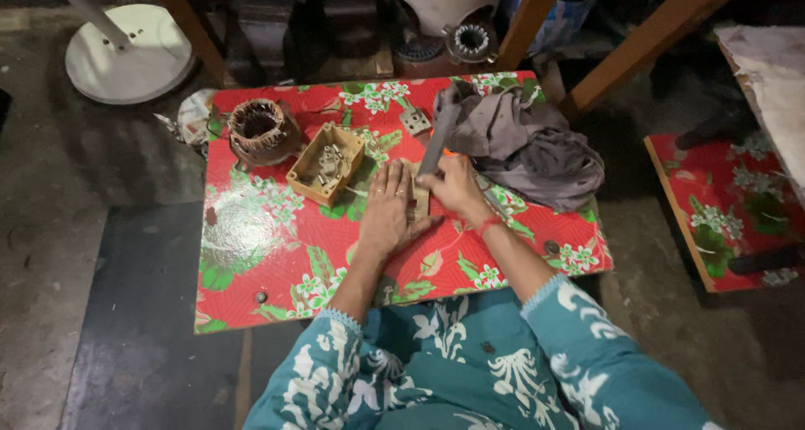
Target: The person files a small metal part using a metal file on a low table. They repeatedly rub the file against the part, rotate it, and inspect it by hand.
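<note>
Wooden block (419, 197) mid-table, hands (387, 210) pressing

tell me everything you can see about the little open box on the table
The box is small, square and tan, cardboard by the look of it, with no lid on. It sits turned diagonally on the red floral table, holding small pale metal bits. A copper-wound coil stands close on one side, the left hand on the other; neither clearly touches it.
</note>
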